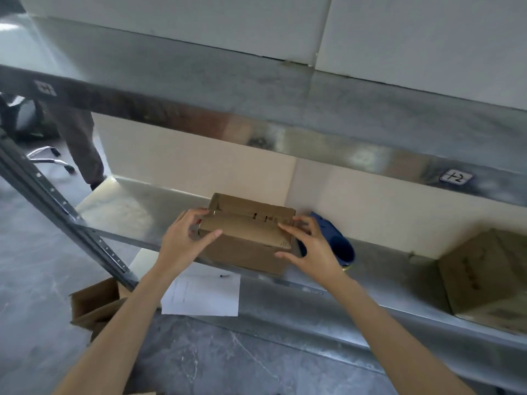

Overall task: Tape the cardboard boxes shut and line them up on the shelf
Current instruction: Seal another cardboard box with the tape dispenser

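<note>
Between your hands, the cardboard box (247, 240) sits on the shelf (137, 208). Your left hand (186, 239) grips its left end; your right hand (312, 248) grips its right end, index finger on top.

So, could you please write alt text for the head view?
The left hand and right hand grip a cardboard box on a metal shelf; a blue tape dispenser lies beside the right hand, a second box farther right.
</note>
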